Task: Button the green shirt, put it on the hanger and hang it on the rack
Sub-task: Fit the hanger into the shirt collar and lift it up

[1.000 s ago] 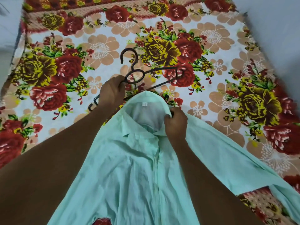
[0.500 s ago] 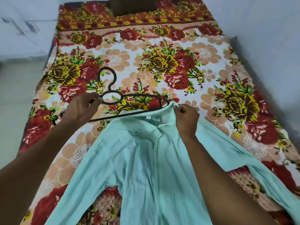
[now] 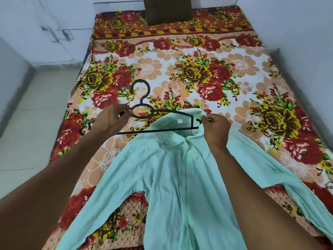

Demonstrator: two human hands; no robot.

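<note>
Shirt [image 3: 180, 177] lies front-up on the floral bedsheet [image 3: 207, 73], collar toward the black hanger [image 3: 158, 123], whose right end pokes into the neck opening. Right hand [image 3: 216, 127] pinches the collar edge there; left hand [image 3: 111, 118] grips the hanger's left shoulder, bar running crosswise.

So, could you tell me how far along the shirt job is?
The green shirt looks closed down its front. The left hand holds the black hanger; the right hand pinches the collar over its right end. The hanger's left end is still bare, and no rack is in view.
</note>
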